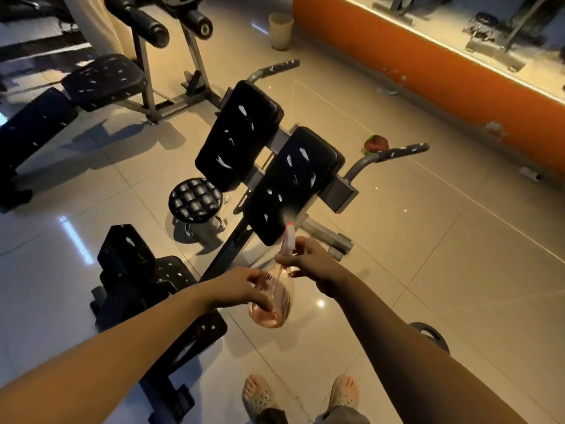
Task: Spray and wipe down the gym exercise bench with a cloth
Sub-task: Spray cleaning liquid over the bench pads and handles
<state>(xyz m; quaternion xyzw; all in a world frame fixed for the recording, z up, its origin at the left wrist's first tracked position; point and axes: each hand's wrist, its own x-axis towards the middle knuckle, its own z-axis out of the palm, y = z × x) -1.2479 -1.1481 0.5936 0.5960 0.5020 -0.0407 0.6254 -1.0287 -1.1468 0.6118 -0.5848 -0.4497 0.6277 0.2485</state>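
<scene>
Item 1. Clear pink-tinted plastic spray bottle (275, 301), white trigger head, red nozzle tip. We hold it in the air just short of the lower end of the nearer pad, with the nozzle aimed at that pad. A thin mist shows at the tip. A little pinkish liquid lies in the bottom.

Item 2. Our right hand (308, 261). It is wrapped round the neck and trigger of the bottle, fingers curled in a tight hold.

Item 3. Our left hand (244, 286). It cups the round belly of the bottle from the side, and its fingers curve against the plastic, some seen through it.

Item 4. Black padded gym bench on a grey steel frame (293, 185). It has two long tilted pads side by side, both marked with white flecks; the farther pad (238, 136) stands apart from the bottle. A curved grey handle (397, 153) sticks out on the right.

Item 5. Black quilted round stool (195, 195), on the floor just beside the farther pad.

Item 6. Glossy beige tiled floor (428, 240), with an orange wall base (428, 71) beyond it and a pale bin (280, 30) near that.

Item 7. Our beige perforated sandals (260, 396), at the lower edge.
</scene>
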